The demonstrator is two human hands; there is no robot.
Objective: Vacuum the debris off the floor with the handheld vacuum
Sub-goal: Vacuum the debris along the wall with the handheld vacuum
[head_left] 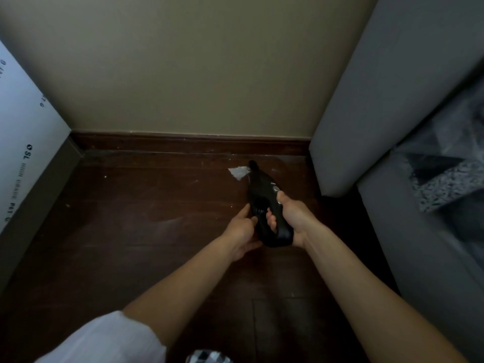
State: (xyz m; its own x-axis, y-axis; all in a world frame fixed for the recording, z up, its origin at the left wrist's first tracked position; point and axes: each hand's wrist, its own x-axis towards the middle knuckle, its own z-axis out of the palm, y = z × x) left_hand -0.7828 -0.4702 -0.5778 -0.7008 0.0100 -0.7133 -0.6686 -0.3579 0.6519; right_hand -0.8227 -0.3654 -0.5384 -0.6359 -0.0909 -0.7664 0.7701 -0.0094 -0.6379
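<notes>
Already the right hand (290,218) gripped the vacuum (264,203), left hand (242,231) steadying it, but its nozzle seemingly risked scattering the white debris (238,172).

Both forearms are bare from the wrist up, with no watch, ring or band showing on the left hand (239,231) or the right hand (290,216). A loose white sleeve (104,339) covers the left upper arm at the lower left of the frame, its hem ending near the elbow. At the bottom edge, just right of it, a scrap of black-and-white checked fabric (208,357) shows.
</notes>
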